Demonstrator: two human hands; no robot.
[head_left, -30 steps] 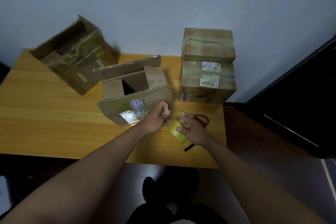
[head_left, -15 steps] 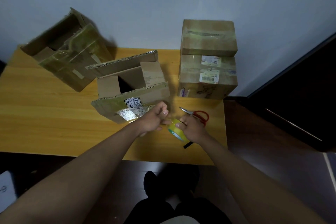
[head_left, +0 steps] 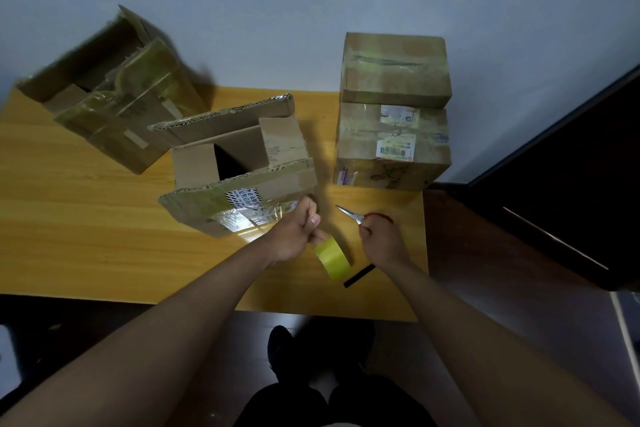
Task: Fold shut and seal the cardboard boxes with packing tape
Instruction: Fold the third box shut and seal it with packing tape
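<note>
**Caller:** Across the wooden surface (head_left: pixel 86 218), biggest first: two sealed boxes (head_left: pixel 393 114) stacked at the far right corner, an open box (head_left: pixel 104 104) tipped at the far left, and the open box in the middle (head_left: pixel 239 166), flaps up, waiting for tape.

**Analyst:** Down to the small stuff near the front right edge. Left hand (head_left: pixel 294 232), its grip curled, seems to pinch the free end of the yellow tape roll (head_left: pixel 333 257), which hangs just below the fingers.

**Caller:** Right hand (head_left: pixel 381 239)?

**Analyst:** Fingers curled onto the red-handled scissors (head_left: pixel 360 217) lying on the surface; whether they're fully gripped, I cannot tell.

**Caller:** Advice?

**Analyst:** I'd fold those flaps flat first, then keep the strip taut and cut square.
</note>
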